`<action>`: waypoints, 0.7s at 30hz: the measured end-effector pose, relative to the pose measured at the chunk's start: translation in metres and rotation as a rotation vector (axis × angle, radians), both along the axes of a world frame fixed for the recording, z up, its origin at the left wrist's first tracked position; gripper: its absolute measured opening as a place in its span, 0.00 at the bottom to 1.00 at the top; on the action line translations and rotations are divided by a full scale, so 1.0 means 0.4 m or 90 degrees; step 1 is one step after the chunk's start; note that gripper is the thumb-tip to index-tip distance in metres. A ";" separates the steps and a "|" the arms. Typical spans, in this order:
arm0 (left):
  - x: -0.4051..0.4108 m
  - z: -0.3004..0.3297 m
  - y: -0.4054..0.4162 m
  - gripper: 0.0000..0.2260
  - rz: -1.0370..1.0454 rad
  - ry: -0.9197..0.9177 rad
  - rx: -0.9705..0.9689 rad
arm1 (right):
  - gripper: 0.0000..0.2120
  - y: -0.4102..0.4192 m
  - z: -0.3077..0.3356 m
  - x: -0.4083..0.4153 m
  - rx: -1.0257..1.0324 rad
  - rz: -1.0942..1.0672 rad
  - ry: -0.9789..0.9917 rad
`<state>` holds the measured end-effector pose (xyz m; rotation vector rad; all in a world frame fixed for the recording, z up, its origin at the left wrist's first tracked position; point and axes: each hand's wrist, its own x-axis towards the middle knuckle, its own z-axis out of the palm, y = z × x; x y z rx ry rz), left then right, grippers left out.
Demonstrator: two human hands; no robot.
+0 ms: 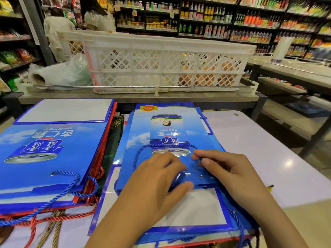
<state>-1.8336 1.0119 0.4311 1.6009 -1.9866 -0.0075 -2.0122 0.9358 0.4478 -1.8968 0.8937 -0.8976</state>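
At the centre of the white table (268, 149), lying flat with printed face up: the blue paper bag (161, 133), resting on a second bag (188, 208) turned blank side up.

On the near edge of the blue paper bag, pressing down: the left hand (157, 179), fingers bending over the top face, thumb closing against the edge and pinching the paper.

Just beside it, working at the bag's near right corner: the right hand (223, 169), thumb and forefinger narrowing to a pinch on the cord handle (143, 151), other fingers curling loosely.

Across the printed can, looping in an arc: the cord handle, its right end passing under the right hand. Between the hands, showing: one metal eyelet (201, 176); the rest of the near edge hiding beneath the palms.

Just to the left, lying flat: a stack of bags (53, 149), blue on top, red and gold cords trailing out.

Beyond the table, sitting on a grey counter: a white crate (161, 65) of lattice plastic; to its left, a roll of plastic film (59, 74); in front of both, running level, a metal rail (125, 86).

Behind, filling the background: shelves (232, 18) of bottles, blurring.
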 end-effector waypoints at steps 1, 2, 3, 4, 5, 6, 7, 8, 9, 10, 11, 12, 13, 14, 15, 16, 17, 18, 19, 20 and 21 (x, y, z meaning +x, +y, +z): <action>0.000 -0.012 -0.003 0.21 0.000 -0.034 -0.002 | 0.13 -0.001 0.000 0.003 -0.003 -0.015 -0.003; 0.002 -0.022 -0.006 0.21 0.004 -0.060 -0.011 | 0.12 -0.002 0.002 0.006 -0.006 -0.029 -0.010; 0.004 -0.028 -0.009 0.20 0.009 -0.077 -0.024 | 0.12 -0.003 0.003 0.008 -0.011 -0.041 -0.019; 0.007 -0.030 -0.011 0.20 0.013 -0.088 -0.034 | 0.11 -0.005 0.004 0.011 -0.013 -0.051 -0.030; 0.010 -0.029 -0.013 0.19 0.011 -0.093 -0.046 | 0.11 -0.007 0.003 0.013 -0.012 -0.059 -0.045; 0.013 -0.025 -0.015 0.19 0.006 -0.093 -0.055 | 0.10 -0.010 0.001 0.015 -0.010 -0.065 -0.062; 0.017 -0.023 -0.016 0.19 0.001 -0.092 -0.061 | 0.10 -0.013 -0.003 0.017 -0.010 -0.074 -0.075; 0.019 -0.020 -0.017 0.19 -0.001 -0.091 -0.063 | 0.10 -0.014 -0.007 0.018 -0.012 -0.082 -0.082; 0.021 -0.020 -0.018 0.19 -0.001 -0.095 -0.067 | 0.10 -0.014 -0.012 0.019 -0.013 -0.089 -0.084; 0.022 -0.023 -0.019 0.19 0.001 -0.103 -0.075 | 0.11 -0.012 -0.017 0.020 -0.014 -0.093 -0.087; 0.021 -0.028 -0.020 0.19 0.008 -0.117 -0.087 | 0.11 -0.010 -0.022 0.020 -0.014 -0.097 -0.090; 0.019 -0.037 -0.021 0.18 0.016 -0.130 -0.100 | 0.10 -0.007 -0.027 0.019 -0.013 -0.101 -0.097; 0.017 -0.047 -0.022 0.18 0.025 -0.138 -0.111 | 0.10 -0.006 -0.031 0.019 -0.015 -0.108 -0.103; 0.015 -0.056 -0.021 0.18 0.031 -0.141 -0.119 | 0.09 -0.004 -0.034 0.018 -0.017 -0.113 -0.108; 0.013 -0.064 -0.019 0.19 0.035 -0.140 -0.128 | 0.09 -0.003 -0.037 0.018 -0.022 -0.119 -0.111; 0.011 -0.069 -0.018 0.19 0.039 -0.138 -0.132 | 0.09 -0.003 -0.038 0.018 -0.027 -0.123 -0.109; 0.010 -0.072 -0.018 0.19 0.043 -0.138 -0.138 | 0.09 -0.005 -0.041 0.017 -0.032 -0.123 -0.101; 0.010 -0.074 -0.018 0.18 0.048 -0.138 -0.144 | 0.09 -0.005 -0.044 0.017 -0.037 -0.120 -0.090; 0.010 -0.075 -0.018 0.18 0.053 -0.137 -0.148 | 0.08 -0.005 -0.047 0.017 -0.040 -0.116 -0.080; 0.008 -0.074 -0.017 0.19 0.058 -0.135 -0.148 | 0.07 -0.004 -0.047 0.016 -0.041 -0.112 -0.077; 0.007 -0.074 -0.016 0.19 0.063 -0.132 -0.147 | 0.06 -0.004 -0.048 0.016 -0.040 -0.111 -0.079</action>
